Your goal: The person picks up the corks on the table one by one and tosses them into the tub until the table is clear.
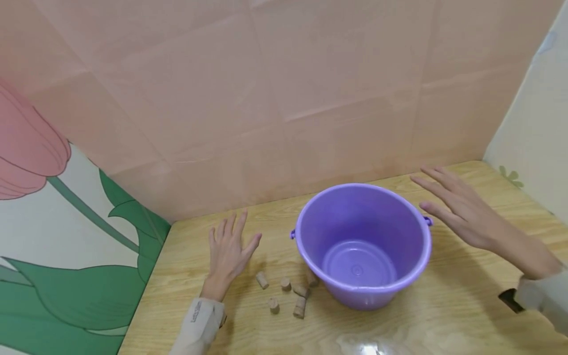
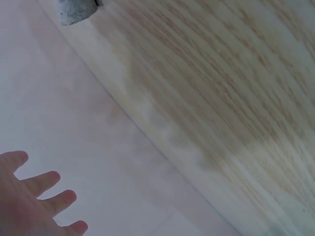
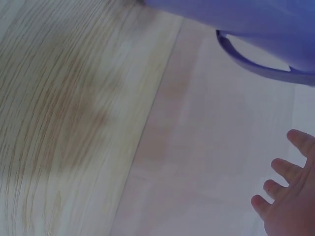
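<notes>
A purple bucket [image 1: 361,296] stands upright on the wooden table, its inside bare down to the ringed bottom. Several corks lie in a loose group left of its base, among them a cork [image 1: 262,280] nearest my left hand and another cork [image 1: 299,307] toward the front. My left hand [image 1: 228,254] hovers left of the corks, fingers spread, holding nothing. To the right of the bucket, my right hand [image 1: 463,212] is raised with spread fingers, thumb near the rim's right lug. In the right wrist view the bucket's side [image 3: 206,10] shows at the top.
The wooden table [image 1: 466,305] meets a pinkish sheet-covered wall [image 1: 275,123] behind the bucket. On the left is a panel painted with a tulip [image 1: 31,148] and green leaves. A pale wall [image 1: 541,133] bounds the right side.
</notes>
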`<action>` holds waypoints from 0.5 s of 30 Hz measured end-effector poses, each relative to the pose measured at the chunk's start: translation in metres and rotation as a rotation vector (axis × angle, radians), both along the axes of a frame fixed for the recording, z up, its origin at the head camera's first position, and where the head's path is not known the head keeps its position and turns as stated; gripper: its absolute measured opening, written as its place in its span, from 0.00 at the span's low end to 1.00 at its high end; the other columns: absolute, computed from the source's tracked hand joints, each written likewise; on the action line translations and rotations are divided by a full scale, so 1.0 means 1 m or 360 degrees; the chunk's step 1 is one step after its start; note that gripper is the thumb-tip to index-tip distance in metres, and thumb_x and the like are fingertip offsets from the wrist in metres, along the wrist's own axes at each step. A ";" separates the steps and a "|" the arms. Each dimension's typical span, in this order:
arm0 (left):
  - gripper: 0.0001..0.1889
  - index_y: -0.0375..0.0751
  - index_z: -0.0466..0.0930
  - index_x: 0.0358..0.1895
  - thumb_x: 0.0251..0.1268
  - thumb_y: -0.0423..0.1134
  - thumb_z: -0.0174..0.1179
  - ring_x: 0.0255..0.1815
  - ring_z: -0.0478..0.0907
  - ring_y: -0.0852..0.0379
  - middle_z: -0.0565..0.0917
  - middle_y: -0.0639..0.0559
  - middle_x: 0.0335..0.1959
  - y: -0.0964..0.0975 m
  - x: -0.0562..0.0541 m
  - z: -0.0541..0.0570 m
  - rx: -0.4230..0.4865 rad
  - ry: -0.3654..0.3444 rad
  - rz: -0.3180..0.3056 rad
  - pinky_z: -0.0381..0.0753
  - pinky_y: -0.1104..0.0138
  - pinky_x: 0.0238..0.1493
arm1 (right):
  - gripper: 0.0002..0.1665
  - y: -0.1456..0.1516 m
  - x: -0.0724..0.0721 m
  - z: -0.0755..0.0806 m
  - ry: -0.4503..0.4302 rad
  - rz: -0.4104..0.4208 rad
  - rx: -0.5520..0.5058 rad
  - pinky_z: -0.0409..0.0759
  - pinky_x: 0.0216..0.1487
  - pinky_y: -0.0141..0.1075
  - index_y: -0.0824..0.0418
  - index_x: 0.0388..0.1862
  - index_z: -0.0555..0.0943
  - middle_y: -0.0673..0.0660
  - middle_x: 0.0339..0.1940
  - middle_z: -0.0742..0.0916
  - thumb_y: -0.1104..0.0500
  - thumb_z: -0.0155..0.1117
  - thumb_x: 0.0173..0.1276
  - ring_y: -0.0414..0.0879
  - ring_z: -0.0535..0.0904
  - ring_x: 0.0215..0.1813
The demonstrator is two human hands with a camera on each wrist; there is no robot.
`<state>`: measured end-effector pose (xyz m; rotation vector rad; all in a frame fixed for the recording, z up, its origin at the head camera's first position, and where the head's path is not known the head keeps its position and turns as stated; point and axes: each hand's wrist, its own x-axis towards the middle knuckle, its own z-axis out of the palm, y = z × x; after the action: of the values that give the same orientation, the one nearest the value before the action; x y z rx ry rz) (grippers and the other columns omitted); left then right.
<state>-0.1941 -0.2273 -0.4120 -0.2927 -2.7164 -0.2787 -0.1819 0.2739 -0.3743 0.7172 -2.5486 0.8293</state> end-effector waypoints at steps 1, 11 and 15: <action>0.37 0.53 0.60 0.76 0.69 0.65 0.50 0.72 0.64 0.34 0.69 0.38 0.72 0.000 0.001 0.000 0.0002 -0.0015 0.0004 0.54 0.33 0.71 | 0.34 0.000 0.002 0.001 -0.0002 0.0009 -0.0016 0.35 0.78 0.65 0.53 0.77 0.63 0.61 0.82 0.58 0.59 0.55 0.74 0.65 0.43 0.82; 0.36 0.53 0.59 0.77 0.71 0.64 0.49 0.72 0.64 0.35 0.69 0.39 0.72 0.001 0.007 0.000 0.0060 -0.0125 0.0008 0.51 0.33 0.72 | 0.33 -0.008 0.021 0.010 -0.0007 0.0120 -0.0139 0.40 0.79 0.59 0.52 0.76 0.64 0.52 0.81 0.60 0.65 0.53 0.73 0.32 0.45 0.80; 0.35 0.52 0.61 0.76 0.71 0.63 0.49 0.71 0.65 0.35 0.70 0.39 0.71 0.002 0.009 -0.002 0.0076 -0.0111 0.0018 0.52 0.33 0.71 | 0.34 -0.014 0.028 0.013 0.0043 0.0156 -0.0118 0.42 0.78 0.40 0.53 0.76 0.65 0.51 0.81 0.61 0.64 0.55 0.72 0.32 0.48 0.80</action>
<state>-0.1847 -0.2252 -0.4138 -0.2582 -2.7747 -0.3564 -0.1540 0.2598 -0.3615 0.8300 -2.4618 0.9340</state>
